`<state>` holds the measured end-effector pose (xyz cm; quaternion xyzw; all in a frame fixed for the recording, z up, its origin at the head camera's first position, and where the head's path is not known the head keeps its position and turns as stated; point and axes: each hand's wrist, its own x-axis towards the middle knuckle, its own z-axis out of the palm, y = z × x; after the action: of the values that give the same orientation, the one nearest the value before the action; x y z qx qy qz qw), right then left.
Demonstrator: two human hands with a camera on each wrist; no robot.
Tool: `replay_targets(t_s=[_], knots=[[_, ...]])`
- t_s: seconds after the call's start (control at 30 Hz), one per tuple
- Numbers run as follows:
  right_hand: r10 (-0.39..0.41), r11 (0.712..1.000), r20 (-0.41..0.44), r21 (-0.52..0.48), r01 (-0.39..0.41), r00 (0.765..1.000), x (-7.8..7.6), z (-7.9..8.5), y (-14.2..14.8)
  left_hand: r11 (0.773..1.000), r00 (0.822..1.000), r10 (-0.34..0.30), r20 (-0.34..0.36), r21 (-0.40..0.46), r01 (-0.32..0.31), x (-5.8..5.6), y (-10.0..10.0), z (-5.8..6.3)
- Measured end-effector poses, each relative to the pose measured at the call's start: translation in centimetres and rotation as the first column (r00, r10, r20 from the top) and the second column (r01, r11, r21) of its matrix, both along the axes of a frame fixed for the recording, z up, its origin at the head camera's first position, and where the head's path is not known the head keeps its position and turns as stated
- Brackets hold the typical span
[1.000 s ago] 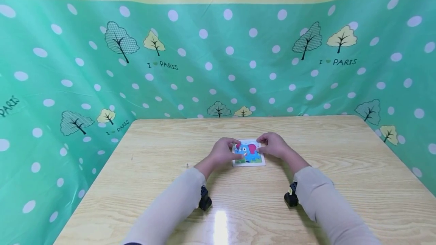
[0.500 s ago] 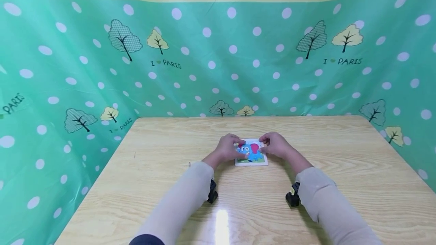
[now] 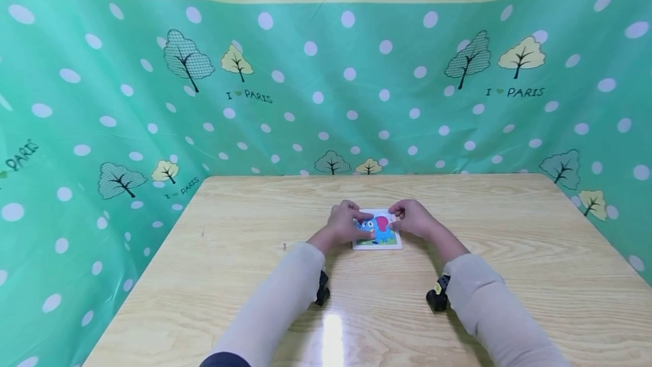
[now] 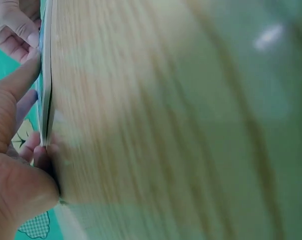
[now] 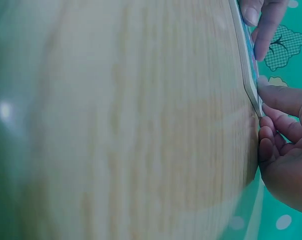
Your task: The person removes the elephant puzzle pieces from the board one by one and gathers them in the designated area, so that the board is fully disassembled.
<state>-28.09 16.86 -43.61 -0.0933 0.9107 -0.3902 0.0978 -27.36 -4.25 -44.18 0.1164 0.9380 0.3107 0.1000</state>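
Note:
A small square picture board (image 3: 384,238) with a blue elephant, a red ear and a white border lies on the table. My left hand (image 3: 345,224) holds it from the left, thumb and forefinger spread over the picture and partly covering it. At the right edge my right hand (image 3: 414,218) grips the board, its thumb on the face and its forefinger near the far corner. From the side, in the left wrist view, the board (image 4: 47,75) looks thin, and some left fingers curl at its edge. Right fingers bunch below the board's corner in the right wrist view.
The pale wooden table (image 3: 244,208) stretches out on all sides of the board. Behind it hangs a green dotted curtain (image 3: 285,135) with printed trees. A tiny dark speck (image 3: 284,246) shows on the tabletop left of the hands. Black wrist cameras (image 3: 437,299) sit below both wrists.
My left hand has shifted slightly right, its forefinger and thumb reaching further across the picture. The right hand keeps its place at the board's edge. The head view has turned a little.

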Motion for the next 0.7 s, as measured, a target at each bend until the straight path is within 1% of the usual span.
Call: replay_targets(t_s=[0.13, 0.23, 0.33, 0.4, 0.57, 0.7], knots=[[-0.005, 1.000, 0.020, -0.017, 0.005, 1.000, 0.0, -0.2, 0.0, 1.000, 1.000, 0.017, -0.010, 0.006, -0.017, 0.1, 0.2, -0.1], [-0.010, 1.000, 0.030, -0.023, 0.010, 1.000, 0.1, -0.3, 0.1, 1.000, 1.000, 0.022, 0.002, 0.018, -0.022, 0.3, 0.4, 0.0], [-0.010, 1.000, 0.045, -0.023, 0.011, 0.999, 0.1, -0.3, 0.2, 1.000, 1.000, 0.020, 0.017, 0.011, -0.020, 0.4, 0.5, 0.2], [-0.014, 0.999, 0.050, -0.029, 0.016, 0.999, 0.0, -0.4, 0.2, 1.000, 1.000, 0.018, 0.013, -0.002, -0.018, 0.5, 0.5, 0.4], [-0.005, 0.999, 0.031, -0.036, 0.006, 0.999, -0.1, -0.3, 0.1, 1.000, 1.000, 0.009, -0.005, -0.026, -0.010, 0.6, 0.6, 1.0], [-0.001, 1.000, 0.034, -0.031, 0.002, 0.999, -0.1, -0.4, 0.2, 0.999, 1.000, 0.010, 0.003, -0.035, -0.010, 0.6, 0.7, 1.0]])
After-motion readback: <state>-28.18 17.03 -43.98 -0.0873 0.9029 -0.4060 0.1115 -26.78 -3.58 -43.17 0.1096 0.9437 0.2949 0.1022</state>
